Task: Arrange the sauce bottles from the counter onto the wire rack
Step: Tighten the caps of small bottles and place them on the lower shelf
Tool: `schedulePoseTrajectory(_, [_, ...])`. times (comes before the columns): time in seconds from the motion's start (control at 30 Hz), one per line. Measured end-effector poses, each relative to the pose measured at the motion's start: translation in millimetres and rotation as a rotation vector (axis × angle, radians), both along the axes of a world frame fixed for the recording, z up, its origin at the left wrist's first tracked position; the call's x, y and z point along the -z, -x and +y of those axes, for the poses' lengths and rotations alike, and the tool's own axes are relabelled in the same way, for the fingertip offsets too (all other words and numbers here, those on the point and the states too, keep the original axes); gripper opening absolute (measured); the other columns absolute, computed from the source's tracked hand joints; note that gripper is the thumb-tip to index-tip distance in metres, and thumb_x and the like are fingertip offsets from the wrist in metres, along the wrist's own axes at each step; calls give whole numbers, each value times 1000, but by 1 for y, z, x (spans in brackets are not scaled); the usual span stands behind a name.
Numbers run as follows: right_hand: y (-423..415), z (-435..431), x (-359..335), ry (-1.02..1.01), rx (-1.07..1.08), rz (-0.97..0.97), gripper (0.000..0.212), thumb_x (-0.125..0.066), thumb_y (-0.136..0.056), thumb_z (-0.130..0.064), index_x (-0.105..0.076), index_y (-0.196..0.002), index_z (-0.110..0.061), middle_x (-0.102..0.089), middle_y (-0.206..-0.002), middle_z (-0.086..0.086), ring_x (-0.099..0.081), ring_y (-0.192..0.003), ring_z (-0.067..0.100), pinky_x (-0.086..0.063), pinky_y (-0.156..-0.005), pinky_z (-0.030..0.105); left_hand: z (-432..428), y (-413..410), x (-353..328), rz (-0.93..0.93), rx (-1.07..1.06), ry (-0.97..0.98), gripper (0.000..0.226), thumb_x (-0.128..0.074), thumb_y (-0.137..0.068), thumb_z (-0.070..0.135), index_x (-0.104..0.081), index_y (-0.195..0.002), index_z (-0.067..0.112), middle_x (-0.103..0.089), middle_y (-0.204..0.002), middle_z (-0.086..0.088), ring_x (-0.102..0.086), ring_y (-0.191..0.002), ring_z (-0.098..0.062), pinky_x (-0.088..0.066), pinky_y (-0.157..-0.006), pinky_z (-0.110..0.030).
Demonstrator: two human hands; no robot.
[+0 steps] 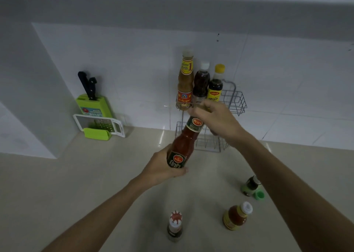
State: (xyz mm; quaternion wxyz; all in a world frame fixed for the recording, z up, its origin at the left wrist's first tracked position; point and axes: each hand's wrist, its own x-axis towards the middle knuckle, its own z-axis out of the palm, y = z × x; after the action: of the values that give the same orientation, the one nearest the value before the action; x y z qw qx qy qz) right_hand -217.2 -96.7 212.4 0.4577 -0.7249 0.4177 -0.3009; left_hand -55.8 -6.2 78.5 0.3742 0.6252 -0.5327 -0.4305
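A red sauce bottle with a green label is held tilted in the air in front of the wire rack. My left hand grips its base and my right hand wraps its neck and cap. The rack's upper tier holds three bottles: a tall tan one, a dark one with a white cap and a dark one with a yellow cap. On the counter stand a white-capped bottle, an orange-red bottle and a small green-capped bottle.
A green knife block with black-handled knives and a white grater sit at the back left by the tiled wall. The beige counter stretches toward me. The rack's lower tier sits behind my right wrist.
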Motion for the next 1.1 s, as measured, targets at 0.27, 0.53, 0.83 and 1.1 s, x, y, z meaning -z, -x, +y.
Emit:
schedulePoseTrajectory(0.27, [-1,-2,123,-214,129,-129,32,-77,-78,-23,-55,-98,-36,-61,-104,-11,-67,-95,18,-62,-74,39,-52,2,42,-189,7,6,75,-85,-68,24,-41,-129,19,-57,-118,1,-61,-105,-10,-53,-78,-13])
schedulePoseTrajectory(0.53, [-32,-73,174,259,452,-3,35,-79,-76,-25,-63,-102,-8,-66,-91,-5,-60,-83,5,-38,-67,-3,-118,-37,101,-157,22,-290,98,-60,-86,6,9,-153,19,8,-164,-2,2,-151,-20,-14,-118,-28])
schedulePoseTrajectory(0.83, [-63,-124,235,217,322,111,41,-74,-81,-28,-57,-116,-15,-67,-108,4,-62,-97,14,-53,-83,22,-162,-26,122,104,-39,-256,85,-54,-86,-3,-8,-153,21,-34,-152,-4,-43,-95,-3,-38,-59,-8])
schedulePoseTrajectory(1.1, [-81,-143,241,177,296,237,39,-64,-87,-43,-55,-114,-16,-68,-112,5,-64,-99,22,-55,-83,42,-163,-37,138,178,5,-246,96,-58,-79,-9,-7,-153,27,-33,-151,4,-35,-130,-9,-40,-88,-22])
